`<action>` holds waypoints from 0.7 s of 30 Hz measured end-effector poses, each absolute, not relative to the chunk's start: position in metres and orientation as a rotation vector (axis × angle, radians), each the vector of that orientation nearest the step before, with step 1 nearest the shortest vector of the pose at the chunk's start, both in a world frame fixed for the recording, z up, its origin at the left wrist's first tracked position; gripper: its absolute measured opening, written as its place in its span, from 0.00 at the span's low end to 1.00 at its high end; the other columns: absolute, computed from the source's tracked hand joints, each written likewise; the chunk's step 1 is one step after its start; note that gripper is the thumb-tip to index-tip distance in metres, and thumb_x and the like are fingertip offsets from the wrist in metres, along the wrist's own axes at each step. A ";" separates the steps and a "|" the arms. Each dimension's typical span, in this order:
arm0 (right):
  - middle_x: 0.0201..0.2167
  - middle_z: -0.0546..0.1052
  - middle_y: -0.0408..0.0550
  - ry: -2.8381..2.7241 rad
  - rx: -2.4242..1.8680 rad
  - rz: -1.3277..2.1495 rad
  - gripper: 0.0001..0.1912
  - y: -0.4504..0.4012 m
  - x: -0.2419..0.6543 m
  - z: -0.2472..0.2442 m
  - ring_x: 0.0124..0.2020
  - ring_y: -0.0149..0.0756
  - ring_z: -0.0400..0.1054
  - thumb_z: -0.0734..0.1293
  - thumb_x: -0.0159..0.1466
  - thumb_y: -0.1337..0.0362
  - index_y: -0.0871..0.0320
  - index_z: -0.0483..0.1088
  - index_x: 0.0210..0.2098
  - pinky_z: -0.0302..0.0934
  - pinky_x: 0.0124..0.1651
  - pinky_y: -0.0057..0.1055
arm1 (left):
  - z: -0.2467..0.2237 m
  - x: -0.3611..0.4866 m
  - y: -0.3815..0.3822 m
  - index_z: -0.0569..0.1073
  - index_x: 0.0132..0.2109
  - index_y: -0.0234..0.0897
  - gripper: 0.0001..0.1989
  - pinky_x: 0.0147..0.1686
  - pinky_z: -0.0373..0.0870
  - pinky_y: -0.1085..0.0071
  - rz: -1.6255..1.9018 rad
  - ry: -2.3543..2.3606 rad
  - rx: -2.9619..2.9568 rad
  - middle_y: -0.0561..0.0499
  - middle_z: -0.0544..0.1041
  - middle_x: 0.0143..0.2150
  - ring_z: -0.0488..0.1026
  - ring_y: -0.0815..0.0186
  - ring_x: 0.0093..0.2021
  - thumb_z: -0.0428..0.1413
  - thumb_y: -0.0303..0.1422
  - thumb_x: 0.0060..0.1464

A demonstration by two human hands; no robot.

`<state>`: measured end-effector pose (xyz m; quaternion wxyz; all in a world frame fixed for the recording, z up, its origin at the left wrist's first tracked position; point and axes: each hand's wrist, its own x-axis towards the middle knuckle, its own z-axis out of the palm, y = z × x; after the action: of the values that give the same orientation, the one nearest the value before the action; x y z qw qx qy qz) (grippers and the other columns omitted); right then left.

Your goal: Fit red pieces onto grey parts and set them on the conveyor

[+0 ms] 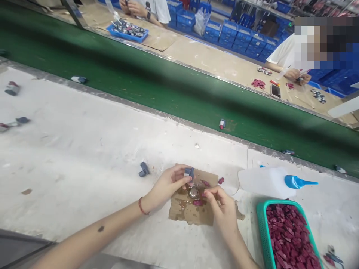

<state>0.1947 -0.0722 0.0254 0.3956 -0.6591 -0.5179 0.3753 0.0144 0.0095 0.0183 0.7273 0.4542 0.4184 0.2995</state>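
My left hand (176, 177) pinches a small dark blue and white plastic part (189, 173) above a wet piece of brown cardboard (190, 215). Between thumb and forefinger of my right hand (223, 205) is a small maroon piece (204, 193), mostly covered by the fingertips. Between the two hands a round metal cap (193, 192) stands on the cardboard. Beside it lies a loose maroon piece (197, 203); one more sits behind the cap. A blue plastic part (144, 169) rests on the white table left of my left hand.
A green basket (260, 224) full of maroon pieces stands at right, with a white squeeze bottle (263, 181) with a blue nozzle lying behind it. Beyond the table runs a green conveyor belt (168, 93) carrying several small parts. Two people work across it, near a blue tray (140, 37).
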 end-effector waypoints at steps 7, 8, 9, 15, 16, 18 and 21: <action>0.24 0.75 0.45 -1.883 -1.576 0.592 0.15 -0.071 0.183 0.013 0.25 0.35 0.69 0.58 0.72 0.62 0.55 0.68 0.30 0.63 0.29 0.29 | 0.010 0.013 0.004 0.74 0.39 0.36 0.17 0.37 0.74 0.68 0.795 0.933 0.917 0.47 0.80 0.38 0.78 0.62 0.36 0.64 0.44 0.48; 0.23 0.74 0.45 -1.926 -1.570 0.543 0.15 -0.071 0.182 0.012 0.25 0.35 0.69 0.57 0.72 0.63 0.55 0.67 0.30 0.62 0.29 0.29 | 0.010 0.012 0.004 0.74 0.38 0.36 0.16 0.38 0.74 0.68 0.800 0.934 0.912 0.48 0.80 0.36 0.77 0.62 0.36 0.65 0.43 0.47; 0.23 0.74 0.45 -1.957 -1.565 0.507 0.16 -0.071 0.181 0.011 0.25 0.35 0.69 0.56 0.73 0.63 0.55 0.67 0.30 0.61 0.29 0.29 | 0.010 0.012 0.005 0.75 0.37 0.36 0.16 0.40 0.74 0.68 0.801 0.931 0.902 0.48 0.80 0.35 0.77 0.62 0.37 0.66 0.42 0.46; 0.24 0.73 0.45 -1.956 -1.565 0.515 0.15 -0.070 0.180 0.010 0.25 0.36 0.68 0.56 0.72 0.63 0.54 0.66 0.30 0.60 0.29 0.30 | 0.009 0.007 0.006 0.76 0.43 0.36 0.20 0.37 0.71 0.72 0.754 0.889 0.704 0.51 0.79 0.32 0.75 0.67 0.34 0.69 0.41 0.44; 0.24 0.73 0.45 -1.933 -1.582 0.547 0.14 -0.070 0.181 0.011 0.25 0.36 0.68 0.57 0.72 0.63 0.53 0.67 0.30 0.60 0.29 0.30 | 0.009 0.006 0.006 0.76 0.46 0.37 0.22 0.35 0.70 0.73 0.743 0.883 0.674 0.52 0.78 0.32 0.74 0.68 0.33 0.68 0.40 0.45; 0.23 0.73 0.45 -1.876 -1.606 0.623 0.14 -0.070 0.181 0.011 0.25 0.36 0.68 0.59 0.70 0.63 0.53 0.67 0.29 0.60 0.29 0.30 | 0.009 0.005 0.006 0.76 0.50 0.39 0.23 0.33 0.69 0.73 0.719 0.865 0.630 0.53 0.77 0.33 0.73 0.69 0.31 0.67 0.41 0.47; 0.22 0.73 0.44 -1.722 -1.628 0.805 0.13 -0.070 0.182 0.013 0.24 0.36 0.67 0.61 0.69 0.61 0.53 0.69 0.28 0.60 0.28 0.30 | 0.009 0.003 0.006 0.78 0.47 0.38 0.21 0.36 0.70 0.72 0.664 0.827 0.593 0.51 0.77 0.36 0.74 0.68 0.34 0.67 0.40 0.47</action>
<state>0.1824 -0.0701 0.0129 0.3141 -0.6176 -0.6532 0.3052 0.0031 0.0065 0.0085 0.8211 0.2784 0.3887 0.3119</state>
